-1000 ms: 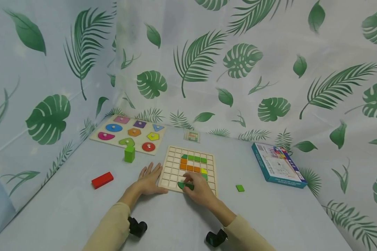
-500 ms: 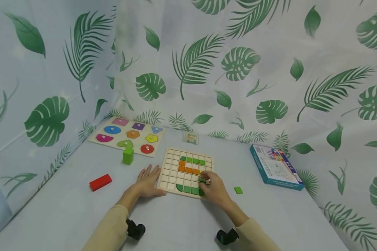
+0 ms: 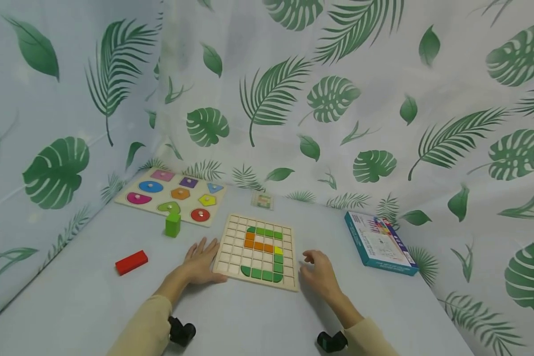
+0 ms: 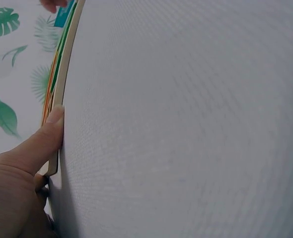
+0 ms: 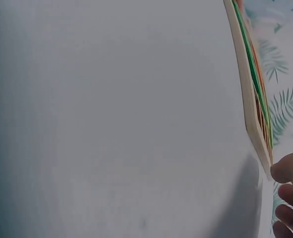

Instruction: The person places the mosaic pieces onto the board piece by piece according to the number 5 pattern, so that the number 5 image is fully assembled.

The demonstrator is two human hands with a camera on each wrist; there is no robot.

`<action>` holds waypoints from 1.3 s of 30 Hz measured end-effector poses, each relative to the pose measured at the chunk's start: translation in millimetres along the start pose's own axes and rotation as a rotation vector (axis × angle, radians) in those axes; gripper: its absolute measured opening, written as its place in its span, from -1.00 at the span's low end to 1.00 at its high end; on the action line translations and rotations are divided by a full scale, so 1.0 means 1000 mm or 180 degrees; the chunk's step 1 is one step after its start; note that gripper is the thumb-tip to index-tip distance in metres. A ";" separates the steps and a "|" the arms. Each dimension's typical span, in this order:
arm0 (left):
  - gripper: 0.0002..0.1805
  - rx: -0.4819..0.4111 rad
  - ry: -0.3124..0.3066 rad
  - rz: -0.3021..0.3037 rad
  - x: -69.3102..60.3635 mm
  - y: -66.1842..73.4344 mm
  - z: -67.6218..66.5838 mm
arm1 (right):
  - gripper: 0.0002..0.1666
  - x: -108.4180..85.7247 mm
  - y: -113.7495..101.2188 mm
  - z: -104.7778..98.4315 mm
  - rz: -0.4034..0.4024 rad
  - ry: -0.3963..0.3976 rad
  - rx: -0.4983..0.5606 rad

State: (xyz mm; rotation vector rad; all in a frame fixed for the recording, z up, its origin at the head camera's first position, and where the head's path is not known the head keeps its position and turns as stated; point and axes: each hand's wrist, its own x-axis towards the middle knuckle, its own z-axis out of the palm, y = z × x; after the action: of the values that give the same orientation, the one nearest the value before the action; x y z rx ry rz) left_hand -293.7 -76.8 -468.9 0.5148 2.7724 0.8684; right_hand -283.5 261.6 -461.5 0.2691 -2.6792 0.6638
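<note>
A wooden grid board (image 3: 231, 252) lies on the table with orange, yellow and green tiles in its squares. Dark green tiles (image 3: 267, 275) line its near row and climb the right side to a yellow tile (image 3: 278, 250). My left hand (image 3: 198, 264) rests flat at the board's left side, its thumb (image 4: 52, 124) along the near edge. Just right of the board is my right hand (image 3: 319, 275), fingers loosely bent. In the right wrist view its thumb (image 5: 288, 167) and fingers stand apart, with no tile visible between them.
A shape puzzle board (image 3: 191, 195) lies at the back left, with a green block (image 3: 172, 225) in front of it. A red block (image 3: 131, 262) is farther left. A small pattern card (image 3: 262, 200) lies behind the grid board. A blue box (image 3: 380, 242) is at the right.
My right hand has moved right from the board's near row, past its right column, to beside it. It now covers where a loose green tile lay. The left hand stays put.
</note>
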 end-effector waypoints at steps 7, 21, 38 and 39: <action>0.08 0.0015 0.0030 0.0058 -0.006 -0.001 0.001 | -0.56 -0.012 0.024 -0.006 0.0297 0.0034 -0.0263; 0.09 0.0032 0.0032 0.0025 -0.003 -0.003 0.002 | -0.48 -0.019 0.046 -0.025 0.0453 -0.0060 -0.0211; 0.09 0.0008 0.0065 0.0059 -0.001 -0.002 0.000 | -0.59 -0.015 0.051 -0.034 0.0458 -0.0095 -0.0126; 0.09 0.0001 0.0068 0.0059 -0.001 -0.002 0.000 | -0.60 -0.015 0.051 -0.033 0.0443 -0.0093 -0.0113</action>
State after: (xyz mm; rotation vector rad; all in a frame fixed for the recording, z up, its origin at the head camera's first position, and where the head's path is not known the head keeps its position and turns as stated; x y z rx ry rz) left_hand -293.0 -78.5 -469.8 0.5353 2.7914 0.8827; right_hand -273.3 323.6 -461.0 0.0838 -2.7538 0.6568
